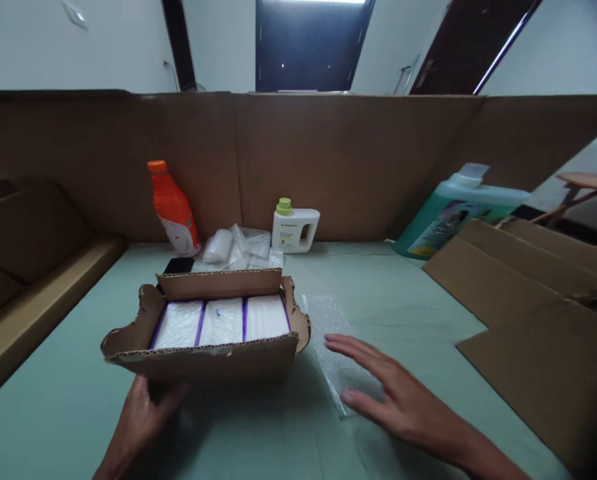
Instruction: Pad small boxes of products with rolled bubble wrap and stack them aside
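A cardboard box (pixel 213 360) with raised, wavy-cut flaps stands left of centre. In it sit three white packs (pixel 221 323) with purple edges, side by side, the middle one bearing a small blue mark. My left hand (pixel 141 417) grips the box low at its near left corner; its fingertips are hidden by the box. To the right, my right hand (pixel 383 387) is open, fingers apart and holding nothing. It hovers over a flat sheet of bubble wrap (pixel 331 333) on the pale green surface (pixel 258 440).
Behind the box are an orange bottle (pixel 174 210), crumpled bubble wrap (pixel 241 247), a dark flat object (pixel 179 265) and a white bottle with a green cap (pixel 294 230). A large teal jug (pixel 453 213) leans at right, beside cardboard pieces (pixel 543 333). Cardboard walls (pixel 358 160) enclose the back.
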### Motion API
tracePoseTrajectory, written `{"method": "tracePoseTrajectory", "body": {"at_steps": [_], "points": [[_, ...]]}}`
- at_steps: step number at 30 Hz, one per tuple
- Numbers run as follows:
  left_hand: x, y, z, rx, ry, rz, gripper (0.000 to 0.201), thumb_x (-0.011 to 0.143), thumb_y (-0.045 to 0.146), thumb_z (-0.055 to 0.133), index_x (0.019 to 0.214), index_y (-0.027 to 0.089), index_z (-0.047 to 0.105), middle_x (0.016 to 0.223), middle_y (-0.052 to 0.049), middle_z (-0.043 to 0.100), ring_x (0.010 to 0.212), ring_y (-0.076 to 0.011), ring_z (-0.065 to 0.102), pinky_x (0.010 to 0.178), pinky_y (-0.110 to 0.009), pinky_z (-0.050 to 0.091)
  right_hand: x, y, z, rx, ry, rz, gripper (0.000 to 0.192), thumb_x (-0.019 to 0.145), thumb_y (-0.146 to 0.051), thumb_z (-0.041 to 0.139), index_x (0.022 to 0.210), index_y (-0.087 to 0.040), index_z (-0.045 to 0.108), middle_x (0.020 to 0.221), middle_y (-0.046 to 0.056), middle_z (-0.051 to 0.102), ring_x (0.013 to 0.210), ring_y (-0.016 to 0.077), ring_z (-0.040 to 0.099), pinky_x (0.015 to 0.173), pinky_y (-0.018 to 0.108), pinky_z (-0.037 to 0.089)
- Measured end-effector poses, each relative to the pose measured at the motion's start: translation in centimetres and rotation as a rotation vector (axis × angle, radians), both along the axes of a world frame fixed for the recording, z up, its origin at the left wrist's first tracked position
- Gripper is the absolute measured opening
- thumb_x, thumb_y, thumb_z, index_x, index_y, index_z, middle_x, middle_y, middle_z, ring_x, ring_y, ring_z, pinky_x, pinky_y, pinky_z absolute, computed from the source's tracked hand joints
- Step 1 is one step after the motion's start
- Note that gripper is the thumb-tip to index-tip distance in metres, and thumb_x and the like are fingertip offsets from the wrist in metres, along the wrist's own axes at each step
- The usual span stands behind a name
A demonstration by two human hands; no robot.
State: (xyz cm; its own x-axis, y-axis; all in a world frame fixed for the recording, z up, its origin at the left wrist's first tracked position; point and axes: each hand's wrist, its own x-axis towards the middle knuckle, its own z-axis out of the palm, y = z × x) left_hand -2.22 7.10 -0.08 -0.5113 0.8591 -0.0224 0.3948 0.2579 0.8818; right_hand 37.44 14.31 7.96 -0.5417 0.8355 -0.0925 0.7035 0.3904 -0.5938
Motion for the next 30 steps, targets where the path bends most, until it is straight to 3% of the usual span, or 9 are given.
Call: {"method": "tracePoseTrajectory", "body": {"at_steps": [3,6,9,12,16,19,22,26,30], "points": [[0.5,-0.3,1.4,-0.027,-0.063,-0.041,0.059,0.066,0.060,0.073,0.105,0.017,0.062,0.103,-0.013,0.075,0.103,-0.0371,0.070,0.084,-0.045,0.059,-5.6,1.6,-1.0,-0.047,0.243,0.073,0.079,0.081,-0.043,0.072,0.151,-0.022,0.042,0.151,0.014,0.051,0.134,0.0325,0.052,0.110,0.050,0.045],[0.7,1.2,2.4,-0.022,-0.131,-0.152,0.057,0.067,0.053,0.075,0.109,0.017,0.060,0.110,-0.013,0.072,0.107,-0.0348,0.067,0.088,-0.043,0.057,-8.4,3.6,-2.9,-0.003,0.368,0.004,0.066,0.077,-0.032,0.071,0.139,-0.020,0.053,0.128,0.013,0.068,0.112,0.0306,0.066,0.095,0.048,0.054],[1.1,5.3,2.8,0.096,-0.161,-0.208,0.056,0.064,0.043,0.074,0.110,0.014,0.059,0.108,-0.012,0.071,0.105,-0.0339,0.065,0.092,-0.046,0.053,-8.7,6.0,-3.9,0.075,0.370,-0.118,0.048,0.078,-0.028,0.066,0.125,-0.019,0.061,0.110,0.010,0.074,0.091,0.0268,0.070,0.083,0.043,0.056],[1.8,11.1,2.8,0.184,-0.203,-0.261,0.061,0.058,0.035,0.072,0.113,0.014,0.057,0.114,-0.012,0.069,0.112,-0.0327,0.062,0.099,-0.045,0.049,-8.8,9.3,-4.0,0.121,0.356,-0.201,0.047,0.079,-0.028,0.064,0.125,-0.018,0.061,0.107,0.009,0.075,0.075,0.0222,0.069,0.074,0.037,0.056],[2.1,15.6,2.7,0.212,-0.212,-0.289,0.069,0.061,0.032,0.069,0.126,0.014,0.053,0.126,-0.012,0.065,0.123,-0.0307,0.057,0.107,-0.043,0.044,-9.3,13.1,-4.2,0.172,0.362,-0.240,0.047,0.080,-0.026,0.062,0.127,-0.019,0.059,0.111,0.008,0.075,0.085,0.0222,0.071,0.073,0.032,0.055],[2.2,13.7,2.2,0.188,-0.187,-0.231,0.080,0.069,0.035,0.067,0.142,0.013,0.041,0.140,-0.019,0.055,0.135,-0.0354,0.048,0.112,-0.052,0.039,-8.5,12.9,-4.5,0.236,0.350,-0.282,0.039,0.083,-0.027,0.059,0.121,-0.018,0.062,0.111,0.011,0.074,0.092,0.0244,0.070,0.077,0.036,0.055],[4.2,8.5,1.6,0.228,0.050,-0.219,0.079,0.080,0.036,0.065,0.150,0.018,0.033,0.152,-0.020,0.043,0.145,-0.0366,0.036,0.117,-0.059,0.029,-7.7,10.1,-4.4,0.287,0.310,-0.275,0.025,0.087,-0.028,0.055,0.107,-0.019,0.069,0.101,0.011,0.075,0.092,0.0263,0.069,0.085,0.042,0.052],[11.3,2.6,2.4,0.471,0.505,-0.546,0.059,0.090,0.027,0.059,0.147,0.024,0.041,0.162,-0.015,0.030,0.150,-0.0330,0.027,0.118,-0.057,0.030,-10.4,6.3,-4.0,0.259,0.271,-0.118,0.015,0.083,-0.021,0.064,0.095,-0.022,0.072,0.103,0.007,0.075,0.100,0.0233,0.066,0.095,0.039,0.048],[19.8,-1.2,3.3,0.566,0.614,-0.732,0.060,0.091,0.032,0.058,0.146,0.015,0.043,0.163,-0.017,0.030,0.155,-0.0350,0.013,0.123,-0.061,0.013,-15.7,5.5,-3.9,0.199,0.270,-0.052,0.012,0.087,-0.020,0.064,0.093,-0.022,0.073,0.097,0.002,0.076,0.087,0.0156,0.068,0.081,0.027,0.050]]}}
